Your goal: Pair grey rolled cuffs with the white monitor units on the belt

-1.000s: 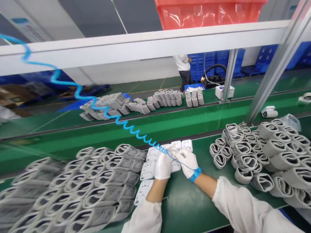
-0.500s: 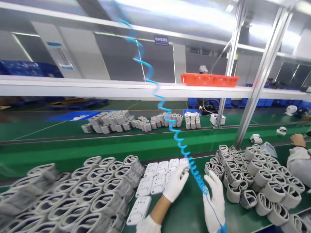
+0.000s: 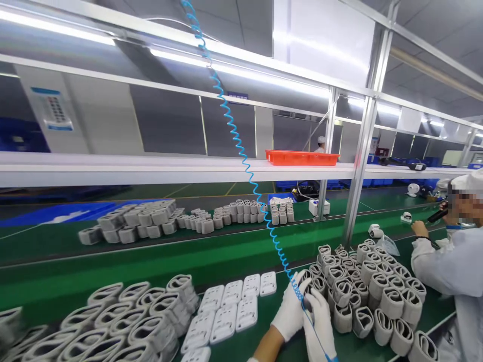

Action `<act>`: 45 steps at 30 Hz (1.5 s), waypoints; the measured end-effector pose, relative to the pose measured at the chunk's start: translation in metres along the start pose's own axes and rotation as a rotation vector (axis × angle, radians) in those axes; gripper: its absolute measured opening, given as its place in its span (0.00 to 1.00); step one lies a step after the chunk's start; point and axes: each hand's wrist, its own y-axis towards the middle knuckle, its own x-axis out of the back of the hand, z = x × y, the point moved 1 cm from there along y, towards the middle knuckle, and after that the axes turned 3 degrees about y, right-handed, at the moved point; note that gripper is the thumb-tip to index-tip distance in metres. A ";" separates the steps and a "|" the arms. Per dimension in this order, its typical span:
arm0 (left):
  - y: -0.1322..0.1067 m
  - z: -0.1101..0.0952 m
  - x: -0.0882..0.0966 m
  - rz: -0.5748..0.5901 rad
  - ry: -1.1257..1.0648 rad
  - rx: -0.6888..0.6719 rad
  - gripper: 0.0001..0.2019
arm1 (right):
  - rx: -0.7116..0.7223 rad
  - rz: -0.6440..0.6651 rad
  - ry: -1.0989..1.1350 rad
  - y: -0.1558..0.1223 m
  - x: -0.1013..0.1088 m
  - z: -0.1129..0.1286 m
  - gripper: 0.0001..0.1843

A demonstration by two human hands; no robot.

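My left hand (image 3: 290, 312), in a white glove, meets my right hand (image 3: 320, 324), also gloved, over the green work surface. The fingers of both are bent inward and close together; what lies between them, if anything, is hidden. A blue coiled cord (image 3: 277, 244) runs down across my hands to a blue band at my right wrist. Just beyond my fingertips stand rolled grey fabric cuffs (image 3: 342, 291), piled to the right. Left of my hands lie several white plastic plates (image 3: 223, 324) in rows, flat and face up.
More grey cuffs (image 3: 149, 327) crowd the left front. Others (image 3: 141, 220) sit on the far belt behind the green ledge (image 3: 226, 256). A white shelf (image 3: 151, 173) carries a red tray (image 3: 302, 158); a metal post (image 3: 360, 176) stands right. A co-worker (image 3: 443, 251) works at far right.
My left hand has left the white plates and moved right to join my right hand, whose fingers have curled in. The view has tilted up and turned right, showing more of the co-worker.
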 end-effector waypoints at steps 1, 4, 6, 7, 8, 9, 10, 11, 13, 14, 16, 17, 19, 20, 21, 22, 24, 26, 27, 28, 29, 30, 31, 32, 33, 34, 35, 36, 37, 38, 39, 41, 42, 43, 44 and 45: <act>0.002 0.002 0.000 -0.029 0.013 -0.015 0.38 | -0.001 -0.005 0.043 0.001 0.000 -0.004 0.24; 0.004 0.007 0.000 -0.125 0.025 -0.079 0.34 | 0.034 -0.046 0.129 0.003 -0.003 -0.016 0.27; 0.003 0.008 0.000 -0.163 0.037 -0.105 0.31 | 0.051 -0.060 0.122 0.004 -0.006 -0.019 0.31; 0.003 0.008 0.000 -0.172 0.047 -0.104 0.31 | 0.048 -0.061 0.109 0.004 -0.007 -0.018 0.33; 0.003 0.007 0.001 -0.176 0.054 -0.095 0.32 | 0.036 -0.059 0.096 0.004 -0.008 -0.015 0.34; 0.003 0.005 0.002 -0.175 0.055 -0.082 0.32 | 0.020 -0.060 0.086 0.004 -0.008 -0.011 0.35; 0.003 0.002 0.003 -0.168 0.047 -0.065 0.32 | 0.004 -0.065 0.079 0.003 -0.007 -0.005 0.34; 0.003 -0.002 0.005 -0.157 0.031 -0.045 0.32 | -0.012 -0.073 0.073 0.002 -0.006 0.002 0.33; 0.004 -0.012 0.009 -0.113 -0.020 -0.008 0.27 | -0.029 -0.081 0.054 0.003 0.000 0.014 0.30; 0.005 -0.016 0.011 -0.094 -0.051 0.029 0.28 | -0.032 -0.079 0.033 0.005 0.003 0.019 0.29; 0.007 -0.022 0.014 -0.052 -0.130 0.125 0.28 | -0.031 -0.048 -0.015 0.009 0.008 0.025 0.29; 0.009 -0.024 0.015 -0.030 -0.178 0.152 0.28 | -0.040 -0.031 -0.021 0.011 0.010 0.026 0.30; 0.011 -0.027 0.016 0.001 -0.265 0.166 0.28 | -0.060 -0.003 -0.038 0.014 0.012 0.027 0.32; 0.012 -0.027 0.016 0.010 -0.299 0.161 0.30 | -0.071 0.000 -0.046 0.015 0.013 0.027 0.33; 0.013 -0.028 0.016 0.015 -0.324 0.153 0.32 | -0.076 -0.002 -0.056 0.016 0.014 0.028 0.33; 0.014 -0.028 0.016 0.017 -0.343 0.148 0.35 | -0.074 -0.004 -0.064 0.016 0.015 0.030 0.32; 0.013 -0.027 0.016 0.020 -0.370 0.147 0.39 | -0.055 -0.001 -0.063 0.017 0.017 0.033 0.30; 0.011 -0.027 0.016 0.019 -0.383 0.159 0.39 | -0.042 0.010 -0.048 0.019 0.020 0.034 0.28; 0.009 -0.026 0.015 0.018 -0.385 0.169 0.39 | -0.046 0.021 -0.036 0.021 0.021 0.033 0.28; 0.008 -0.025 0.014 0.018 -0.395 0.176 0.39 | -0.057 0.032 -0.024 0.022 0.021 0.032 0.28; 0.006 -0.024 0.014 0.023 -0.413 0.174 0.39 | -0.071 0.041 -0.013 0.025 0.021 0.029 0.28; 0.005 -0.021 0.013 0.029 -0.437 0.164 0.40 | -0.087 0.050 -0.004 0.027 0.020 0.025 0.28; 0.005 -0.019 0.013 0.035 -0.464 0.150 0.41 | -0.101 0.053 0.004 0.029 0.019 0.022 0.28; 0.005 -0.016 0.014 0.044 -0.485 0.130 0.41 | -0.114 0.051 0.009 0.032 0.017 0.019 0.28; 0.005 -0.014 0.016 0.048 -0.496 0.112 0.40 | -0.127 0.042 0.011 0.034 0.015 0.017 0.28; 0.005 -0.013 0.019 0.047 -0.495 0.105 0.38 | -0.139 0.031 0.009 0.035 0.014 0.017 0.27; 0.006 -0.012 0.022 0.044 -0.493 0.109 0.36 | -0.149 0.020 0.003 0.036 0.013 0.018 0.27; 0.007 -0.013 0.027 0.034 -0.496 0.118 0.34 | -0.158 0.009 -0.006 0.036 0.012 0.021 0.27; 0.007 -0.015 0.031 0.037 -0.514 0.140 0.31 | -0.166 0.003 -0.019 0.036 0.012 0.025 0.26; 0.008 -0.017 0.036 0.058 -0.554 0.157 0.29 | -0.176 -0.011 -0.036 0.035 0.012 0.029 0.26; 0.008 -0.018 0.040 0.092 -0.603 0.139 0.28 | -0.193 -0.023 -0.047 0.035 0.012 0.032 0.25; 0.008 -0.016 0.046 0.151 -0.672 0.145 0.26 | -0.228 -0.028 -0.058 0.036 0.008 0.036 0.24; 0.008 -0.012 0.048 0.173 -0.678 0.183 0.26 | -0.235 -0.013 -0.053 0.038 0.006 0.037 0.24; 0.007 -0.007 0.048 0.198 -0.681 0.217 0.28 | -0.243 0.001 -0.047 0.040 0.003 0.038 0.24; 0.006 -0.001 0.048 0.235 -0.679 0.240 0.30 | -0.260 0.029 -0.040 0.044 0.001 0.039 0.25; 0.004 0.004 0.047 0.269 -0.666 0.248 0.33 | -0.289 0.070 -0.041 0.048 -0.002 0.042 0.25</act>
